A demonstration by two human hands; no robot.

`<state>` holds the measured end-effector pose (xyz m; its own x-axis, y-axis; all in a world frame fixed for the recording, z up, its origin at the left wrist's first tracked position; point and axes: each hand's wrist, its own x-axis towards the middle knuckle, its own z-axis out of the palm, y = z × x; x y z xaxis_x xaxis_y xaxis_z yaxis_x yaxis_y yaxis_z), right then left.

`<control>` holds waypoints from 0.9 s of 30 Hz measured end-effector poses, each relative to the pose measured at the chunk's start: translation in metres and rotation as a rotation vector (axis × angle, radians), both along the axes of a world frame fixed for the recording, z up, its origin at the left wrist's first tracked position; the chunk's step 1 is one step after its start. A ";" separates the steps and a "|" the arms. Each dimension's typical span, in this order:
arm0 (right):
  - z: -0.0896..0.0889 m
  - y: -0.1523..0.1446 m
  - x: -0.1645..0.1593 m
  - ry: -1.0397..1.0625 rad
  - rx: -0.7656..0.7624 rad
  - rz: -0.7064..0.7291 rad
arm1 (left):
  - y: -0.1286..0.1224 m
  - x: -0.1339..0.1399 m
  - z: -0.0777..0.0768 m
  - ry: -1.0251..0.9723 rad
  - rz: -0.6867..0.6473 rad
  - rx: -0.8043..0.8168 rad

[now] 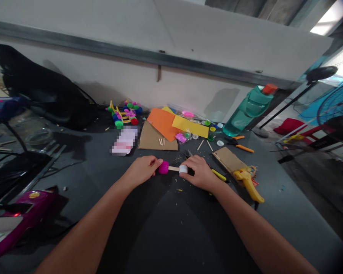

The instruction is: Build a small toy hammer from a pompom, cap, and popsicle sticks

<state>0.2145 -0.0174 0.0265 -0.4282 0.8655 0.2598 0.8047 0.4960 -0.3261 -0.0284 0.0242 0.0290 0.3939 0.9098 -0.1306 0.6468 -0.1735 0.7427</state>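
Between my two hands lies a short wooden stick [173, 168] running sideways, with a bottle cap at each end. The magenta cap [163, 168] is on its left end, pinched by the fingers of my left hand [143, 169]. At the other end, my right hand [201, 172] grips a white cap [183, 169] between thumb and fingers. How the caps join the stick is too small to tell. Partly hidden behind my right hand is a tool with a yellow-green handle [218, 175]. Small scraps lie on the dark table [171, 228] around the caps.
Cardboard [148, 139] with orange paper [162, 123] and yellow paper [193, 126] lies ahead, near loose caps. A yellow glue gun [250, 184] rests on the right beside orange-handled pliers [242, 146]. Behind stands a green bottle [246, 112]. A colourful cap toy [124, 114] sits at back left.
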 end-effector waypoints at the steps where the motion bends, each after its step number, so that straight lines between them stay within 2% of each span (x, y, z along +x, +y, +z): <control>1: 0.000 0.000 0.000 -0.005 -0.005 0.001 | 0.000 -0.001 0.001 0.040 -0.002 0.063; 4: 0.000 0.000 0.001 0.010 -0.029 0.008 | 0.000 -0.001 0.003 0.061 -0.024 0.189; 9: 0.001 0.000 0.002 0.042 -0.037 -0.002 | -0.003 0.002 0.006 0.048 -0.178 0.238; 13: -0.002 0.002 0.004 0.050 -0.021 -0.008 | -0.004 0.004 0.006 0.082 -0.231 0.295; 27: -0.009 0.004 0.005 0.067 -0.028 -0.021 | -0.003 0.005 0.004 0.054 -0.269 0.306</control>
